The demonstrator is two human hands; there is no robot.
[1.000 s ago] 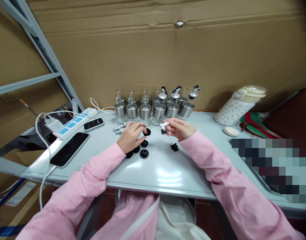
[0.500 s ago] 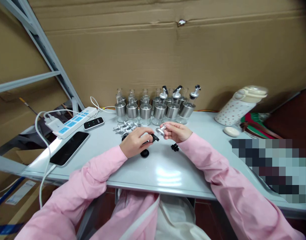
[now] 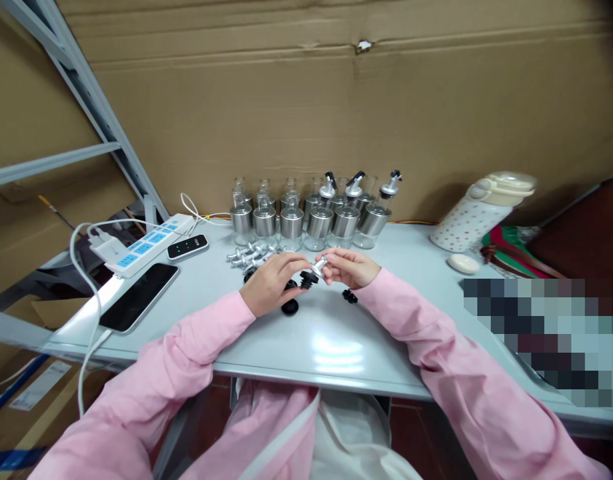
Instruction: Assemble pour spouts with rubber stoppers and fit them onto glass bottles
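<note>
My left hand (image 3: pixel 272 283) pinches a black ribbed stopper (image 3: pixel 309 279) between thumb and fingers. My right hand (image 3: pixel 351 268) grips a silver pourer spout (image 3: pixel 319 265), tilted, with its wide base against the top of the stopper. Below my left hand lie loose black stoppers (image 3: pixel 289 307), partly covered by it. Behind that hand is a pile of silver pourer spouts (image 3: pixel 251 252). Several small black caps (image 3: pixel 350 296) sit under my right wrist. Glass bottles with steel sleeves (image 3: pixel 291 223) stand in rows behind; three on the right carry pourers (image 3: pixel 353 185).
On the left are a power strip (image 3: pixel 151 245) with white cables, a small black device (image 3: pixel 187 247) and a phone (image 3: pixel 139 297). A dotted flask (image 3: pixel 479 210) and a white round object (image 3: pixel 463 263) stand right. Cardboard (image 3: pixel 306 113) walls the back; a metal frame (image 3: pixel 93 93) rises left.
The silver spout and the black stopper, apart before, now touch. My right hand has moved slightly left, and the stopper has turned more upright in my left hand.
</note>
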